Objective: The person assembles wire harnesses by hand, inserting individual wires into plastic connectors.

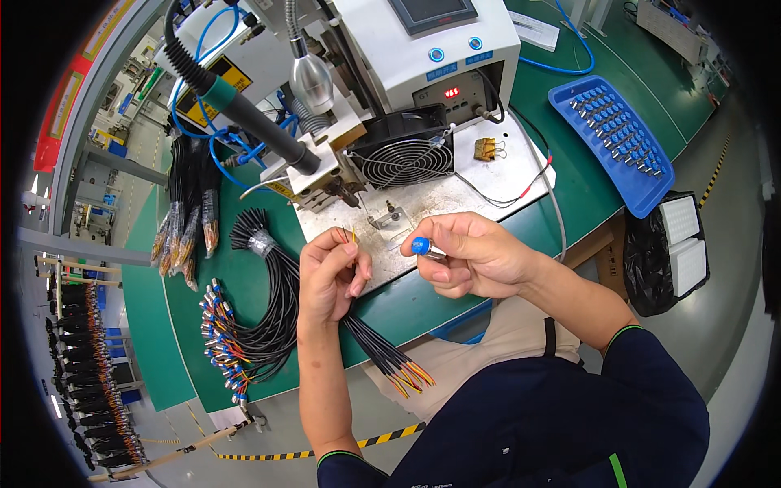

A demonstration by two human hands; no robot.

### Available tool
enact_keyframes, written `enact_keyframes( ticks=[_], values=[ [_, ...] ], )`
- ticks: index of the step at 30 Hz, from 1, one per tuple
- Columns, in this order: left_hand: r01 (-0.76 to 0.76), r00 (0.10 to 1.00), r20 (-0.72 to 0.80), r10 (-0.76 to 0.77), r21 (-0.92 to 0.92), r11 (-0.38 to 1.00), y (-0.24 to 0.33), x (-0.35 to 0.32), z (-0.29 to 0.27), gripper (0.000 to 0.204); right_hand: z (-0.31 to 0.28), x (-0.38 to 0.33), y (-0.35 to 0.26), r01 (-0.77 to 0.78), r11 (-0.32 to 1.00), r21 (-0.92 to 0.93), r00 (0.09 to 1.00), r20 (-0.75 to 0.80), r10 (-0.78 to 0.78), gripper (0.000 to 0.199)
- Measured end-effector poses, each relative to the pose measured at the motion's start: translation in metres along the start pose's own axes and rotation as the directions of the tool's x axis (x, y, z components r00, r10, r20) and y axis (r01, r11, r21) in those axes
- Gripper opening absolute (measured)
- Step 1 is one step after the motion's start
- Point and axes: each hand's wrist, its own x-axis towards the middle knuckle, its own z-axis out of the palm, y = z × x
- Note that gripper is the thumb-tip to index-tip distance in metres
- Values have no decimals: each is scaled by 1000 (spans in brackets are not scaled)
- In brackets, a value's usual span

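Observation:
My left hand (332,272) pinches the stripped end of a thin black cable near the metal plate (455,199), and also clasps a small bunch of black cables (382,354) whose coloured wire ends hang toward my lap. My right hand (468,256) holds a small silver connector with a blue cap (423,246) between thumb and fingers, a few centimetres right of the left hand. Both hands hover just in front of the soldering fixture (386,218) on the plate.
A white machine (431,57) with a black fan (403,150) stands behind the plate. A soldering iron (244,110) points down at the fixture. Finished black cables (260,309) lie on the green mat at left. A blue tray (614,138) of blue-capped connectors sits at right.

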Motion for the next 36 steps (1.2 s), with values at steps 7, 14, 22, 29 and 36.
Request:
enact_keyframes(
  ticks=[7,14,22,29,36],
  values=[
    [-1,1000,-12,1,-4,1000,-1,0,1,12,2,-3,-2,-45,993,113,999,13,44,52],
    [-2,1000,-7,2,-6,1000,2,0,2,15,2,10,-7,58,979,-196,960,-260,-109,36],
    [88,993,-91,-73,177,980,22,8,2,13,-21,21,-24,79,830,-552,967,-159,-197,30],
    [69,994,-98,-56,134,989,15,20,-8,11,-27,43,-15,117,611,-783,913,-158,-377,29],
    [76,989,-140,-50,187,979,14,24,-2,10,-18,53,-19,-29,577,-817,918,-250,-309,29]
  ],
)
